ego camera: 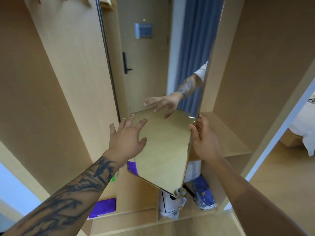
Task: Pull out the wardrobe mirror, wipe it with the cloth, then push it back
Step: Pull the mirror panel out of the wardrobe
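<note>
The tall wardrobe mirror point(160, 150) stands out from the wooden wardrobe in the middle of the view, angled toward me. It reflects a door, a blue curtain and my own left arm. My left hand point(127, 138) hovers with spread, straight fingers in front of the glass near its left edge; I cannot tell whether it touches. My right hand point(203, 138) grips the mirror's right edge, fingers curled round it. A purple cloth point(104, 207) lies folded on a low shelf at the lower left, in neither hand.
Wooden wardrobe panels point(68, 82) flank the mirror on both sides. Below it, low compartments hold a white bag point(170, 205) and a blue wrapped package point(203, 196). A shelf point(226, 138) juts out at the right. A doorway at the far right opens onto a bed point(305, 126).
</note>
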A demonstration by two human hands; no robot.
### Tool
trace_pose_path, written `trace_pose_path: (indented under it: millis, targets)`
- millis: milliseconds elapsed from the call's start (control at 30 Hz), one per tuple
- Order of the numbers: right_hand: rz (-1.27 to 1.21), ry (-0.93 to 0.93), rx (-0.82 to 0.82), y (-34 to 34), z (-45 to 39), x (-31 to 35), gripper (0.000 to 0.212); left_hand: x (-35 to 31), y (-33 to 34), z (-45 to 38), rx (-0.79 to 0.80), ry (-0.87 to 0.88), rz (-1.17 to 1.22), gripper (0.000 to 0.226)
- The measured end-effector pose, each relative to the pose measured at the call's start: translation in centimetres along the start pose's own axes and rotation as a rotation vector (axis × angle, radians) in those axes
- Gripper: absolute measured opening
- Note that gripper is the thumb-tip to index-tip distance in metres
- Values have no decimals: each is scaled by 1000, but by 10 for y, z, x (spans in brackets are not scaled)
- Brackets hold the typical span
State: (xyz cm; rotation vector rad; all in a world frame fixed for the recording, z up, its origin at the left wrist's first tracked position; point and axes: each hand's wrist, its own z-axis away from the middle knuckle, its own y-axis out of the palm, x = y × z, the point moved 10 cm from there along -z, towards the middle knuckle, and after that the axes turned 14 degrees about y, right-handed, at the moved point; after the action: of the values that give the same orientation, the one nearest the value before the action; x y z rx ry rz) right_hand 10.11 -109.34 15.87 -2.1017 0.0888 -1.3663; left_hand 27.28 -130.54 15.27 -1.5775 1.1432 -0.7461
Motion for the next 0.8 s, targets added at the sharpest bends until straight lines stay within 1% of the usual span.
trace_pose_path:
  millis: [233,400,433,500,567,600,633,733,800]
  targets:
    - [-50,91,10,-7,-28,-21,40,17,0,-5,-29,-31,-7,68]
    - [-118,126,-25,-8,-46,-30,41,29,0,-5,-48,-44,-5,67]
    - [-127,139,-33,-8,-50,-31,38,30,-2,-4,-64,-46,-10,66]
    - [-142,159,-40,-9,-57,-32,30,33,-8,-1,-116,-56,-24,63]
    - [-129,183,-16,-7,-66,-29,46,39,-17,3,-185,-73,-35,59]
    - [-118,199,-7,-6,-70,-30,51,42,-22,6,-224,-79,-38,58]
    - [-122,210,-8,-5,-74,-30,52,45,-27,10,-266,-84,-39,57]
    - [-140,220,-8,0,-88,-37,46,52,-40,19,-416,-81,-47,59]
    - [-134,229,-11,5,-92,-41,47,56,-46,24,-519,-72,-11,64]
